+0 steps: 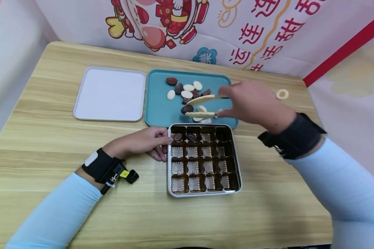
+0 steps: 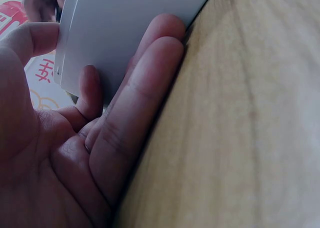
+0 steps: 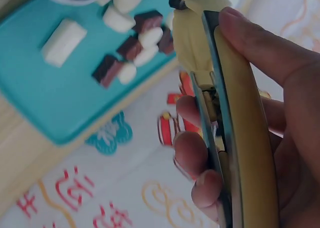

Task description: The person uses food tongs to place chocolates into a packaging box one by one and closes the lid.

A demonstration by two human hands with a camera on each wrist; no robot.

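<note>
My right hand grips a pair of tongs with cream-coloured tips. In the head view the tips stand apart over the teal tray, one on either side of a dark oval chocolate with a swirl on top. My left hand holds the upper left side of a square tin, thumb at the rim and fingers against the outer wall. Inside the tin is a brown divided insert. Two dark swirl chocolates lie in the first two compartments of its far row.
White oval chocolates, brown ones and dark square pieces are spread over the teal tray. A white tray lies to its left. Beyond the right hand is a cream ring. A printed cloth hangs behind the wooden table.
</note>
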